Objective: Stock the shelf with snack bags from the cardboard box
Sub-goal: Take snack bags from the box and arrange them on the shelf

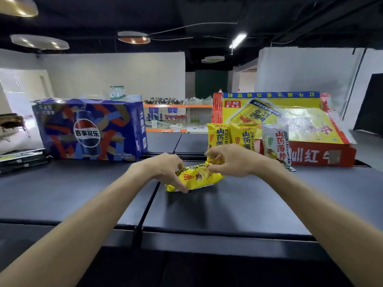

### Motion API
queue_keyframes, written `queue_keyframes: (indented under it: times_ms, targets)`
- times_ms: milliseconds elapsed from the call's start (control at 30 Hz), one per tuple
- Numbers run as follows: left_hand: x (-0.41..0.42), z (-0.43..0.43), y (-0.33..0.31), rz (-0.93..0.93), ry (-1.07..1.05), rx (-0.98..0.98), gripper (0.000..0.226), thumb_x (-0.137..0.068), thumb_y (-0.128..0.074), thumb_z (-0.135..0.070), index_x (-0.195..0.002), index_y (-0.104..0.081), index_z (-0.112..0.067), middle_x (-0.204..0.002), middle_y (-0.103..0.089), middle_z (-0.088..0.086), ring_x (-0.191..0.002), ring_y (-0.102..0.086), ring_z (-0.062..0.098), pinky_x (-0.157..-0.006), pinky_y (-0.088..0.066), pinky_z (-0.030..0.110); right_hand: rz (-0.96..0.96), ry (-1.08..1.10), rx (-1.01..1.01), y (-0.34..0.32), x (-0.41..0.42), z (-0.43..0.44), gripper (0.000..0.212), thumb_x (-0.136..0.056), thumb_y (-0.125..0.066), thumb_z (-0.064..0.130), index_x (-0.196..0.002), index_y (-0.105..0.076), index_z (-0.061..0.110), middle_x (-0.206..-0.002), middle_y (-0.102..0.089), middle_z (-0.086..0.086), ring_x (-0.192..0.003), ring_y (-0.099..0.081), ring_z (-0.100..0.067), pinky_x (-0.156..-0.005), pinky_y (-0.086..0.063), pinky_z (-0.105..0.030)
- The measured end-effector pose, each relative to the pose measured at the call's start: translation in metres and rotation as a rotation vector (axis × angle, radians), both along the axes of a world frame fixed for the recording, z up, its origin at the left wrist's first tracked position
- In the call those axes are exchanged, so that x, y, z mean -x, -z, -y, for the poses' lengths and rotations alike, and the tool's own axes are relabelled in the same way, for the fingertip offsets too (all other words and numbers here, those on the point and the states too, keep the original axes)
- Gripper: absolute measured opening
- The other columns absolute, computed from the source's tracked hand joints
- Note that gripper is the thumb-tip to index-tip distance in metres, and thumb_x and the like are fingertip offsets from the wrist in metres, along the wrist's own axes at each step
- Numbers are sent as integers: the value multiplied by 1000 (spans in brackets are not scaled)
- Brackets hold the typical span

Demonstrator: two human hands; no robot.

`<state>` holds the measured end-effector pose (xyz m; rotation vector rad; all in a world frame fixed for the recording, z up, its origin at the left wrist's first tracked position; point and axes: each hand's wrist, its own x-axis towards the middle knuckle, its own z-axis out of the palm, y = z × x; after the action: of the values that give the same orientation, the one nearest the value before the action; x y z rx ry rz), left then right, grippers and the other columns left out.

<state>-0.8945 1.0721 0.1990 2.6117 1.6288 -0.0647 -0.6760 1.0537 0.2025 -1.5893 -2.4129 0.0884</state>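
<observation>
Forearms (103,204) stretching forward; left hand (165,170) and right hand (230,160) pinching flat yellow snack bag (196,179) ends with curled fingers, probably for standing it beside upright bags (216,137).

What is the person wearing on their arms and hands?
Nothing that shows. The left arm and right arm are bare to the picture's edge, no sleeves in view. The left hand and right hand have no gloves, and I see no watch, bracelet or rings.

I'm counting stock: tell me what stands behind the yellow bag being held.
Behind the held yellow bag stand two upright yellow bags and a white bag, before the red box. The right hand covers the yellow pair's lower parts.
</observation>
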Motion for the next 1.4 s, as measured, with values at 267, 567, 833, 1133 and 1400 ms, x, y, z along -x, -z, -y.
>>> queue_keyframes:
  times_ms: [267, 567, 833, 1133, 1400]
  targets:
    - [18, -14, 15, 91, 30, -58, 53, -58, -85, -56, -90, -63, -21, -87, -64, -2, -80, -59, 19, -64, -43, 31, 255, -87, 169, 7, 21, -13, 54, -84, -72, 40, -128, -41, 30, -111, -59, -2, -99, -56, -25, -88, -49, -43]
    - [25, -11, 11, 111, 83, 0, 61, -60, -81, -62, -102, -63, -22, -95, -65, -5, -87, -62, 16, -79, -53, 36, 406, -67, 168, -5, 32, -16, 73, -74, -79, 51, -132, -44, 24, -119, -56, 2, -106, -55, -25, -91, -50, -42]
    - [9, -10, -6, -44, 192, -109, 46, -66, -87, -33, -99, -58, -20, -94, -60, -3, -89, -56, 19, -74, -46, 34, 330, -45, 102, 9, 33, -11, 63, -69, -79, 54, -107, -40, 22, -92, -54, 0, -83, -57, -24, -73, -53, -44]
    - [-24, -33, -16, 289, 205, -502, 41, -74, -74, -19, -111, -56, -16, -108, -62, 1, -99, -59, 23, -82, -51, 41, 97, 55, -380, 19, -7, 11, 84, -80, -69, 50, -148, -23, 30, -104, -62, -4, -92, -62, -31, -73, -50, -40]
    - [-50, -28, -10, 578, -61, -651, 5, -81, -66, -14, -83, -70, -13, -79, -69, 7, -76, -63, 29, -63, -48, 34, -151, 237, -486, 32, -11, 15, 58, -82, -65, 56, -116, -41, 16, -91, -57, -4, -82, -60, -31, -66, -49, -41]
